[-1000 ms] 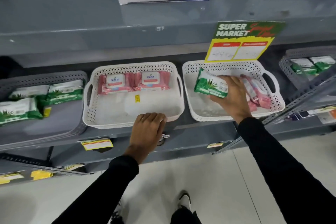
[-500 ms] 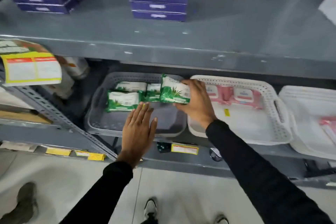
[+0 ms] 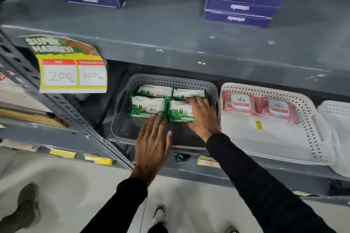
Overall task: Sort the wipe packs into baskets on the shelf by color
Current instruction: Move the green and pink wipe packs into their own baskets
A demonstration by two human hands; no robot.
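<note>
A grey basket (image 3: pixel 121 125) on the lower shelf holds several green wipe packs (image 3: pixel 146 106). My right hand (image 3: pixel 202 117) rests on the front right green pack (image 3: pixel 178 112), fingers laid over its top and right side. My left hand (image 3: pixel 153 142) hovers flat over the basket's front rim, fingers spread, fingertips touching the front edges of the two front packs. To the right, a white basket (image 3: pixel 274 143) holds two pink wipe packs (image 3: pixel 240 103) along its back wall.
Another white basket (image 3: pixel 337 119) shows at the far right edge. Purple boxes (image 3: pixel 244 0) are stacked on the shelf above. A yellow and green price sign (image 3: pixel 72 72) hangs at left from a slotted metal post (image 3: pixel 75 119). Someone's shoe (image 3: pixel 24 208) is on the floor at left.
My right hand has brought the green pack from the right-hand white basket over to the grey basket and set it down at the front right. My left hand moved up to the packs' front edges.
</note>
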